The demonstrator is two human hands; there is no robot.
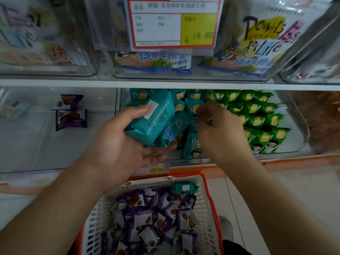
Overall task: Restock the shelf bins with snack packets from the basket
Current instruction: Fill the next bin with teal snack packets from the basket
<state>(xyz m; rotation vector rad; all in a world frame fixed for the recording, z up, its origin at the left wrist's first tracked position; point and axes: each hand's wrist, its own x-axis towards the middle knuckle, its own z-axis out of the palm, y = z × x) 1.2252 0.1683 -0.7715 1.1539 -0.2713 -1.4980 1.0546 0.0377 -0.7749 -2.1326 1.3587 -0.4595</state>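
My left hand (pixel 121 144) lies palm up in front of the middle clear bin (pixel 239 157) and holds a bunch of teal snack packets (pixel 156 122). My right hand (pixel 220 129) reaches into that bin among the teal packets (pixel 191 146) stacked there, fingers bent down; what they pinch is hidden. Below stands a white basket (pixel 95 218) with an orange rim, full of purple snack packets (pixel 152 218) and one teal packet (pixel 184 187) at its far edge.
Green packets (pixel 257 116) fill the right half of the middle bin. The left bin (pixel 27 144) holds two purple packets (pixel 70 115). Brown snacks (pixel 323 122) sit in the far right bin. Large bags and a price card (pixel 173 23) hang on the shelf above.
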